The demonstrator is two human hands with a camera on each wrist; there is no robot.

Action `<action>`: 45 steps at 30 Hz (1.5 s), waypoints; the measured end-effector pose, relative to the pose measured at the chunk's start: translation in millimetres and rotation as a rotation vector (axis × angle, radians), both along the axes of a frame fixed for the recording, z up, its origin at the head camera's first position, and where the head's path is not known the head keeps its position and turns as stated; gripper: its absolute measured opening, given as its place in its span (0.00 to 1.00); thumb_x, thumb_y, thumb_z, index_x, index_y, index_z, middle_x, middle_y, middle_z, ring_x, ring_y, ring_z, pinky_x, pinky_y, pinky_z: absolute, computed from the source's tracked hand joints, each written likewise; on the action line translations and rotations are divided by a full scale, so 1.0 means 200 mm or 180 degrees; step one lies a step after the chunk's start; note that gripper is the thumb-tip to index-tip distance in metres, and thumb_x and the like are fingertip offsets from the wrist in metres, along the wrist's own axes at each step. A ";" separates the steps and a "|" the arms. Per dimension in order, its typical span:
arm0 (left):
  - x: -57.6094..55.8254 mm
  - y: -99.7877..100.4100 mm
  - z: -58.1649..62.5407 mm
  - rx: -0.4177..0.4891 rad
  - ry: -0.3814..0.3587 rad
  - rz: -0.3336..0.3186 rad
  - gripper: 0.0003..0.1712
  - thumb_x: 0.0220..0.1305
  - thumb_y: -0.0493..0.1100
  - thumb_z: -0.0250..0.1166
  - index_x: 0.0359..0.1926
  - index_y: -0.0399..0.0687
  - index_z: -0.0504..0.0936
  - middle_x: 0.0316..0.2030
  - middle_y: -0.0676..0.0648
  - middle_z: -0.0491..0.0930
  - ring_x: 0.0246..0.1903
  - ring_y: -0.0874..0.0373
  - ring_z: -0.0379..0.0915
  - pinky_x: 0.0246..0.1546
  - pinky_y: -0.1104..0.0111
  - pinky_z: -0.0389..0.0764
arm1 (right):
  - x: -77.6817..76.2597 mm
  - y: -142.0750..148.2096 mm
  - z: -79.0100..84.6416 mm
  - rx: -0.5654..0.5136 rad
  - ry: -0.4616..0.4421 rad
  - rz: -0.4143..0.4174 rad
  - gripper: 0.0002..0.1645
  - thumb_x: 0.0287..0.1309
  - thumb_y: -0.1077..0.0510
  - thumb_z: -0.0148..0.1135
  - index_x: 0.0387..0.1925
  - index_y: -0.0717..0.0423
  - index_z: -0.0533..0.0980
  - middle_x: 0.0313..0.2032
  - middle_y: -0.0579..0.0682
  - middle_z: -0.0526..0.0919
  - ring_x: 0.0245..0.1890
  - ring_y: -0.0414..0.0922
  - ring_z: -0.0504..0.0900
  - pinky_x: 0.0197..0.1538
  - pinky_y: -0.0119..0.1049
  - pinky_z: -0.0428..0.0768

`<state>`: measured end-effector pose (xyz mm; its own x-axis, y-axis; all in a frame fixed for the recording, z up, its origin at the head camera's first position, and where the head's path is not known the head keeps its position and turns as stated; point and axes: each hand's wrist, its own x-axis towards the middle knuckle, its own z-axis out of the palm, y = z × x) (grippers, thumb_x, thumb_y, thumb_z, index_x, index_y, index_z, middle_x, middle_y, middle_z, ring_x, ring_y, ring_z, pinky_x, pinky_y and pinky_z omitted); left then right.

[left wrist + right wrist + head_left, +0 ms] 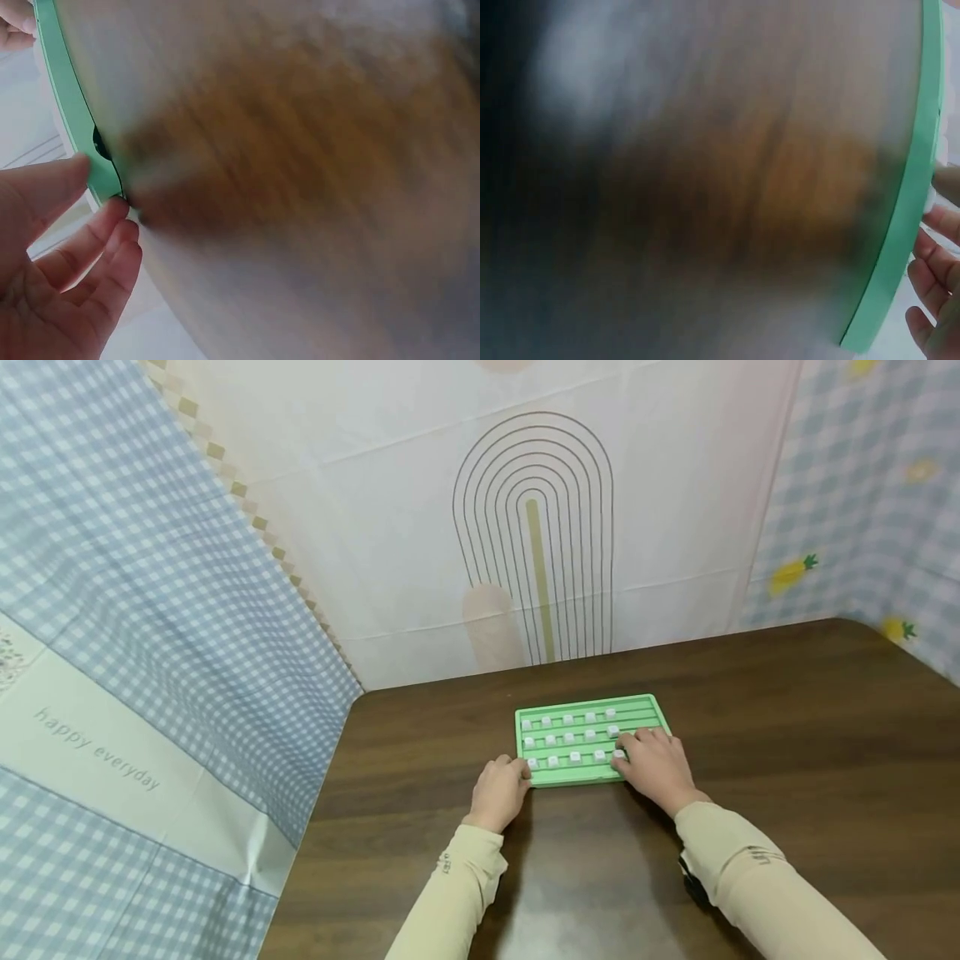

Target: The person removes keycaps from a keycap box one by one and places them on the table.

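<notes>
Green in the head view, our tray lies on the desk, white blocks in rows; our right hand pinches the nearest row's rightmost one. Left wrist: our left hand's grip clamps the tray's corner. Right wrist: fingertips sit beside its edge.

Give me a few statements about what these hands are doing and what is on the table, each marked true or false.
1. The left hand holds the green tray at a corner. True.
2. The white blocks lie in five rows. False: there are three rows.
3. The right hand is at the right end of the row nearest the person. True.
4. The tray stands on its edge. False: it lies flat on the table.
5. Both sleeves reach down to the wrists. True.
</notes>
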<state>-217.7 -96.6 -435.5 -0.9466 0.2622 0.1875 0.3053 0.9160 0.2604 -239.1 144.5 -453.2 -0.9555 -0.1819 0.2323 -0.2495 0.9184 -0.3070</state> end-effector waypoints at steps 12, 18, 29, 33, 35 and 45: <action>-0.01 -0.01 0.00 -0.0024 0.0045 -0.0065 0.03 0.58 0.40 0.64 0.33 0.47 0.80 0.32 0.47 0.75 0.31 0.51 0.73 0.25 0.68 0.73 | -0.03 0.03 0.06 0.0108 0.0119 0.0018 0.06 0.56 0.59 0.58 0.33 0.55 0.79 0.33 0.53 0.81 0.35 0.54 0.75 0.37 0.51 0.70; -0.02 -0.01 0.01 -0.0048 -0.0002 -0.0097 0.02 0.59 0.41 0.64 0.33 0.48 0.79 0.32 0.48 0.75 0.32 0.51 0.72 0.27 0.66 0.72 | -0.03 0.17 0.09 0.0036 -0.0175 0.0173 0.09 0.57 0.58 0.58 0.38 0.57 0.78 0.35 0.55 0.82 0.34 0.53 0.77 0.33 0.49 0.73; -0.02 -0.01 0.00 -0.0081 -0.0090 -0.0075 0.03 0.59 0.42 0.63 0.32 0.49 0.78 0.33 0.48 0.75 0.32 0.51 0.72 0.25 0.68 0.71 | -0.03 0.13 0.05 0.0335 -0.0115 0.0331 0.11 0.54 0.56 0.62 0.38 0.57 0.77 0.35 0.55 0.81 0.33 0.51 0.78 0.31 0.44 0.75; -0.02 -0.01 -0.01 -0.0060 -0.0085 -0.0105 0.03 0.60 0.42 0.63 0.33 0.48 0.78 0.33 0.48 0.75 0.32 0.51 0.72 0.24 0.68 0.71 | -0.03 0.13 0.06 0.0426 -0.0009 0.0344 0.08 0.54 0.59 0.62 0.36 0.59 0.77 0.32 0.54 0.80 0.29 0.48 0.78 0.27 0.40 0.74; -0.02 -0.01 -0.01 -0.0049 -0.0077 -0.0114 0.03 0.60 0.42 0.63 0.33 0.48 0.78 0.33 0.48 0.75 0.32 0.51 0.72 0.25 0.67 0.71 | -0.04 0.14 0.07 0.0372 -0.0050 0.0339 0.08 0.55 0.60 0.60 0.36 0.60 0.76 0.31 0.54 0.79 0.28 0.47 0.77 0.27 0.40 0.74; -0.03 -0.01 -0.02 -0.0059 -0.0157 -0.0106 0.02 0.61 0.42 0.62 0.34 0.49 0.78 0.35 0.48 0.75 0.33 0.51 0.71 0.28 0.66 0.73 | -0.03 0.40 0.15 0.0097 -0.0349 -0.0024 0.10 0.58 0.59 0.54 0.39 0.62 0.74 0.34 0.58 0.77 0.31 0.50 0.75 0.31 0.45 0.72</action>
